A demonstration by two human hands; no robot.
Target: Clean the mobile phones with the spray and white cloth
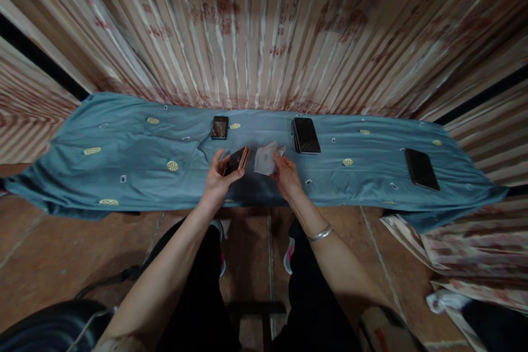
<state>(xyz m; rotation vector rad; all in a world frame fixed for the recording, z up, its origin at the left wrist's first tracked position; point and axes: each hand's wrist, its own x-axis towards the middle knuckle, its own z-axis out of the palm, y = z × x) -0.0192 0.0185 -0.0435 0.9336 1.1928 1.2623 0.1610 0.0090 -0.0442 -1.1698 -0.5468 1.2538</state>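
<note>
Blue-grey cloth (pixel 124 165) with yellow oval marks spread over a low surface, lined curtain behind. Small dark phone (pixel 219 127) lies flat on cloth, far side, just beyond left hand. Left hand (pixel 218 176) closed around an orange-edged phone (pixel 237 160), held tilted just above cloth. Right hand (pixel 285 175) pinches a pale crumpled wipe (pixel 266 158), just beside held phone; contact between them cannot be told. Stack of black phones (pixel 306 135) beyond right hand, apart from it. Single black phone (pixel 421 168) flat near right end of cloth, well apart
</note>
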